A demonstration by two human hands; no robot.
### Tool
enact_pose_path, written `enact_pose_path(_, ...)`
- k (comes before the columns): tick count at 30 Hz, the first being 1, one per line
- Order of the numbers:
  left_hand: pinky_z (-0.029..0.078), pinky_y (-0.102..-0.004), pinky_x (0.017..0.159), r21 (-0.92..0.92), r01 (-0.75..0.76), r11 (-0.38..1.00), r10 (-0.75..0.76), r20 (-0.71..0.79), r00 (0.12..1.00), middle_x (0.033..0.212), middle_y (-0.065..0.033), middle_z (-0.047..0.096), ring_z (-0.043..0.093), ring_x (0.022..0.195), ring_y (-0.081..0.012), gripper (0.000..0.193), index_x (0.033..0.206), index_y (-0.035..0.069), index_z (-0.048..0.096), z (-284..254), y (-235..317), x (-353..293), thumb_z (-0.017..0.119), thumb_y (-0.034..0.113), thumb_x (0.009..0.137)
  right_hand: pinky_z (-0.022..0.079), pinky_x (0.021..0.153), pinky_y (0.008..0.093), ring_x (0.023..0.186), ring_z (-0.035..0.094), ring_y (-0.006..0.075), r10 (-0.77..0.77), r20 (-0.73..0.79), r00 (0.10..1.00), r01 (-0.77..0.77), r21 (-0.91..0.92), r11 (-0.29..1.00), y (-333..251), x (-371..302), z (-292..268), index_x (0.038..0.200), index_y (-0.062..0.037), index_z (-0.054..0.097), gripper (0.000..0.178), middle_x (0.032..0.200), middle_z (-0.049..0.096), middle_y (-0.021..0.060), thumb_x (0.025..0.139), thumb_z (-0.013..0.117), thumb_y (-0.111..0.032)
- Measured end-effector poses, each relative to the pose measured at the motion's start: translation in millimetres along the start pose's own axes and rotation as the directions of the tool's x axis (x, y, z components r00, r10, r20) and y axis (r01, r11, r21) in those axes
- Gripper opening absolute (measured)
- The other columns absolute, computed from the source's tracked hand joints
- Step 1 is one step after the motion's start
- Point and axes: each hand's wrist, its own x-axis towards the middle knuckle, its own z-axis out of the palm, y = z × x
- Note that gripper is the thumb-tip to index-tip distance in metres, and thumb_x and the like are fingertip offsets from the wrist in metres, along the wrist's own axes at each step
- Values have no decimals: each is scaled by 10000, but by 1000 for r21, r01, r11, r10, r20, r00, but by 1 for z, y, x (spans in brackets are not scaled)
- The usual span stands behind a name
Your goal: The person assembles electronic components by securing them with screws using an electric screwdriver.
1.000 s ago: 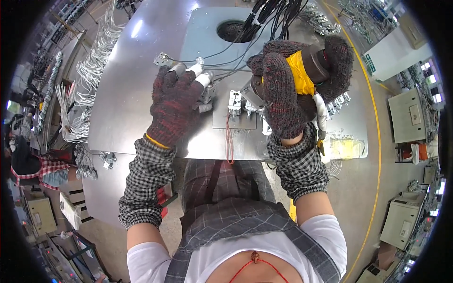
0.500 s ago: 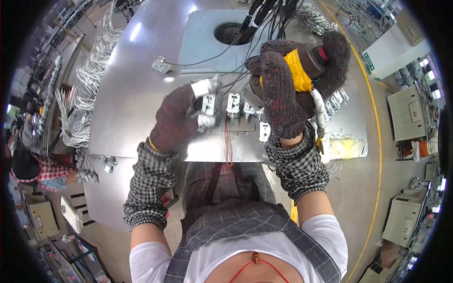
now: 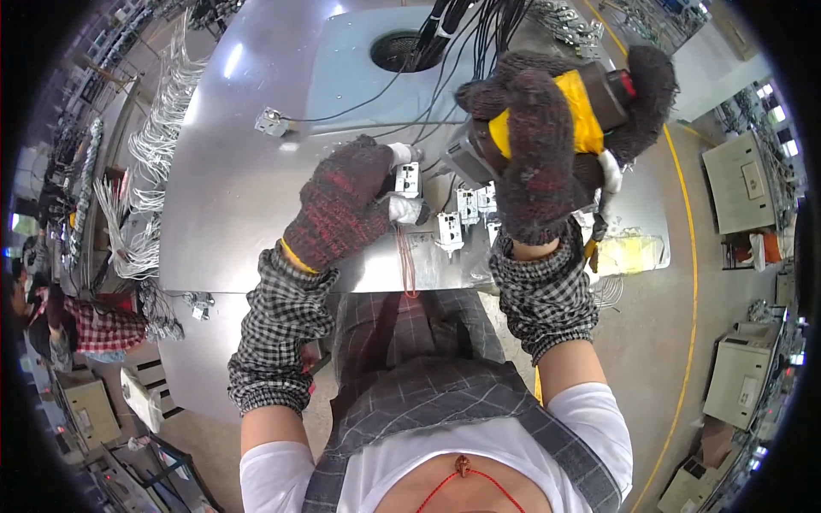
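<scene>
My left hand [image 3: 346,201], in a dark knit glove with white-wrapped fingertips, pinches a small white-and-silver metal block [image 3: 408,179] at the table's near side. In my right hand [image 3: 539,162], gloved alike, is a dark cordless power driver [image 3: 599,103] wrapped in yellow tape. Dark knitted fabric also covers part of the driver's far right side. Its grey front end [image 3: 466,158] points left toward the pinched block; its very tip is hard to make out. More such blocks [image 3: 450,231] lie between my hands, some partly hidden under the right glove.
A blue-grey plate [image 3: 342,81] with a round hole [image 3: 398,51] lies on the metal table [image 3: 231,214]. Black cables hang above it. One cabled block [image 3: 274,121] rests at left. White wire bundles [image 3: 158,145] hang beyond the left edge. Another person [image 3: 103,325] is at far left.
My left hand has moved a little right and closed more tightly round the block. My right hand and the driver have shifted right. The loose blocks appear in different places.
</scene>
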Motion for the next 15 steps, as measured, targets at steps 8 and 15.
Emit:
enact_pose_path(8,508,-410,782,33,41,999,-42,34,999,946,-157,622,627,862,-322,566,1189,42,606,-2,3,-3,780,353,749,533,969,496,1160,604,349,276,173,945,-315,261,913,22,-8,-32,1449,-10,326,519,1279,575,228,1039,451,-303)
enact_pose_path(15,473,-443,961,106,101,989,-74,-233,970,1301,-232,569,592,1152,-378,608,1346,68,526,-29,-2,-12,688,407,868,500,1003,482,1199,566,343,271,176,946,-259,-87,962,32,-18,-40,1455,-14,324,503,1315,539,222,1044,435,-281)
